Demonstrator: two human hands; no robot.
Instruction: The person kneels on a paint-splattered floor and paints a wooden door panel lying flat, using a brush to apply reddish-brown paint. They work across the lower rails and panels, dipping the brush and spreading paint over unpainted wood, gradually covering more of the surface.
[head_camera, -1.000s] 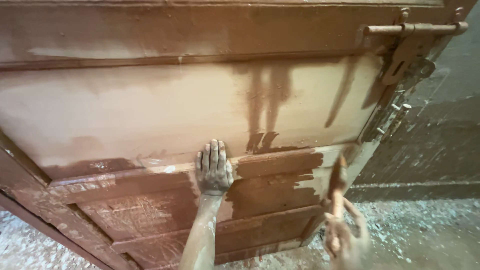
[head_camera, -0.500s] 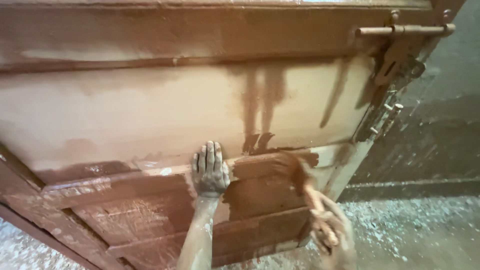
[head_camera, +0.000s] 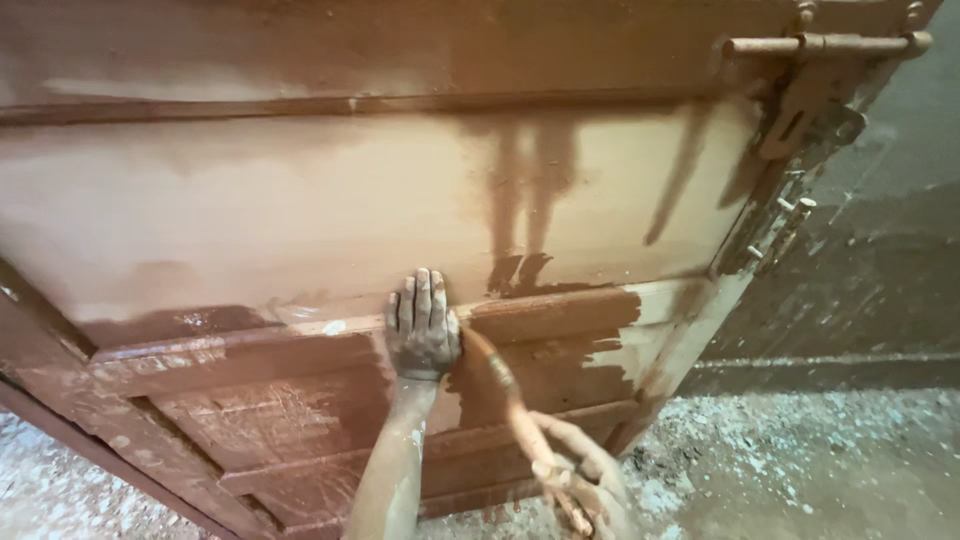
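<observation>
Left hand: the left hand (head_camera: 422, 325) is laid flat, palm down, on the door (head_camera: 300, 220), fingers straight and close together, pointing up the panel. It is pressed against the rail just below the wide pale panel. Nothing is gripped.
Left arm: the forearm is stretched up from the bottom edge of the view, nearly straight, and is smeared with paint.
Right hand: the right hand (head_camera: 580, 480) is seen low, right of the left arm, blurred. It is closed around the handle of a brush (head_camera: 500, 380).
Brush: the brush is held slanted up and to the left, its far end set against the door just right of the left hand. The bristles cannot be told apart through the blur.
Door: a panelled door, with raised rails and sunken panels. The upper part and the lower rails are coated in wet reddish-brown paint; the wide middle panel is left pale tan, crossed by brown drips and streaks. Brush marks are shown in the lower panels.
Bolt: a metal sliding bolt (head_camera: 830, 45) and hasp are fixed at the door's top right corner, painted the same brown.
Floor: rough grey floor (head_camera: 800, 460) is speckled with pale flecks, right of the door.
</observation>
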